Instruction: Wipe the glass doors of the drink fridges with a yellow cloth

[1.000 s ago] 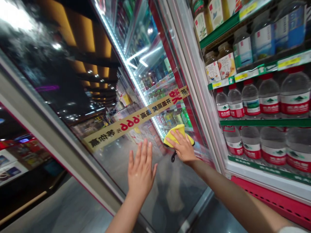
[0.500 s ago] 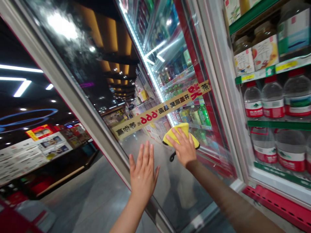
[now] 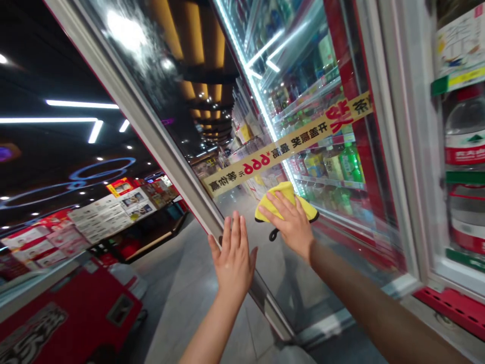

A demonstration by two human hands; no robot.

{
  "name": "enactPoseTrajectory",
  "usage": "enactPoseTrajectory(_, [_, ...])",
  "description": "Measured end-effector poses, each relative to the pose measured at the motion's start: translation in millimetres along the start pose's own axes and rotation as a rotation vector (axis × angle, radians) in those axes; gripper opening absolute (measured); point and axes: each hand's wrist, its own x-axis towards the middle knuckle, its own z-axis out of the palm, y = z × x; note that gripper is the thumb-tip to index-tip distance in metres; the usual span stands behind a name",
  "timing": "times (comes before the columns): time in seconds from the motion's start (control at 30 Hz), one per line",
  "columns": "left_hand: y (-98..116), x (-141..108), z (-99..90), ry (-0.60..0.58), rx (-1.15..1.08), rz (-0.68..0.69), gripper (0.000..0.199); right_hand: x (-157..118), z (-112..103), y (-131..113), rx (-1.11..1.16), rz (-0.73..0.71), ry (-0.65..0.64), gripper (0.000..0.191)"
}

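My right hand (image 3: pixel 293 222) lies over a folded yellow cleaning cloth (image 3: pixel 282 197) with a dark edge and a small black loop, pressing it against the glass door (image 3: pixel 288 273) of a drinks cooler. Its fingers are spread across the cloth, just below a gold strip (image 3: pixel 284 146) with reversed red and black lettering. To its left, my left hand (image 3: pixel 233 258) has its fingers stretched out and holds nothing. It is at the metal door frame (image 3: pixel 151 134); whether the palm touches it I cannot tell.
At the right, cooler shelves hold large water bottles (image 3: pixel 468 131) above a red perforated base strip (image 3: pixel 452 308). Stacked boxes (image 3: pixel 109 215) stand on a display at the left. A red chest-like unit (image 3: pixel 83 308) fills the lower left. Grey floor (image 3: pixel 178 283) runs between.
The view has turned left, so the door appears farther right. Against the glass, the right hand and cloth have shifted left and lower from the strip. The left hand has moved left, over the frame.
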Motion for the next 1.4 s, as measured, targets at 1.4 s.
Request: enactPoseTrajectory(1.4, [14, -55, 20.6, -0.001, -0.032, -0.077, 0.094, -49, 9, -22, 0.069, -0.154, -0.097, 0.045])
